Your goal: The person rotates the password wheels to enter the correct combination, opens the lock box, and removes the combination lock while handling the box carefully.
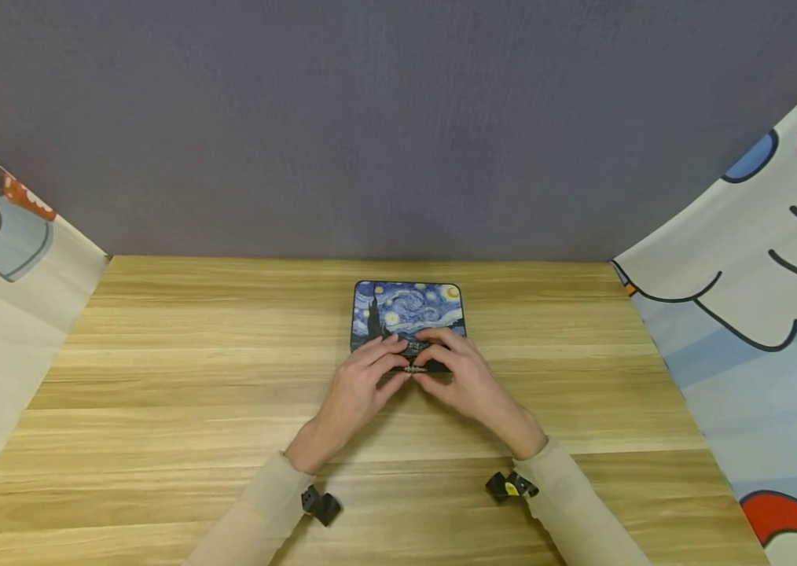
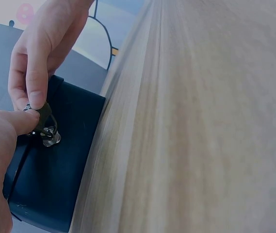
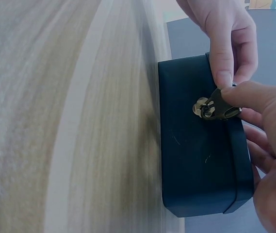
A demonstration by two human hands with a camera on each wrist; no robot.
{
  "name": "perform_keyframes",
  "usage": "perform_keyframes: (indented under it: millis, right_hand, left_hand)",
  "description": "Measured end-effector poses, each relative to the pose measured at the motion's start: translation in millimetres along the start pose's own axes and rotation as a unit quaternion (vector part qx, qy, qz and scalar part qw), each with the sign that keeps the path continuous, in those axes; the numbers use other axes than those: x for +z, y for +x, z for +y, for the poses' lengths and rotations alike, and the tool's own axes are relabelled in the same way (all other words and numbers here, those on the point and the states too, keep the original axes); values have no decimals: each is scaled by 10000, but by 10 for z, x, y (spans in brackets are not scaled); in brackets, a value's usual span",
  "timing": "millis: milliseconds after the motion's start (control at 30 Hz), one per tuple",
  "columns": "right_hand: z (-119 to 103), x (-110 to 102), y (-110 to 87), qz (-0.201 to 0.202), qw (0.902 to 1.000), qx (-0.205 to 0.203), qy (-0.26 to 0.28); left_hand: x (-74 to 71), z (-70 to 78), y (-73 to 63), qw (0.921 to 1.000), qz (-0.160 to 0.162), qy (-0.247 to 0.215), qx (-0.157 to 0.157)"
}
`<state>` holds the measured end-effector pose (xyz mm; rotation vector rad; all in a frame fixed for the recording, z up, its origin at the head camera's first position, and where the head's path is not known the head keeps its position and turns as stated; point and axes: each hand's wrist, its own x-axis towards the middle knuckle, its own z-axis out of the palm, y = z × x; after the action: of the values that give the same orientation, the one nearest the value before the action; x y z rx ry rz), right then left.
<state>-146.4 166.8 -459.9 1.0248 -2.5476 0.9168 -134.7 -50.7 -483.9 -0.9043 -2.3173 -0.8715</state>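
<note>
A dark tin box with a swirling blue night-sky painting on its lid sits on the wooden table. On its front is a bronze-coloured metal latch, its loop over a small catch on the box wall. My left hand pinches the latch from the left between thumb and bent forefinger. From the right, my right hand pinches it the same way, the thumb tips meeting at the latch. Other fingers of both hands rest over the lid's front part.
Behind the wooden table rises a grey panel. Printed cloths with cartoon figures hang at the left and right. A small black device is worn at each sleeve.
</note>
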Motion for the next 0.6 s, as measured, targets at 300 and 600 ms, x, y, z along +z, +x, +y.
perform_keyframes:
  millis: [300,600]
  right_hand:
    - [6,1,2,34,10000,-50,35]
    - [8,1,-3,-13,10000,-15,18]
  left_hand:
    - [-4,3,4,10000,29,-36,-1]
    - [-3,4,-2,10000,44,-16,15]
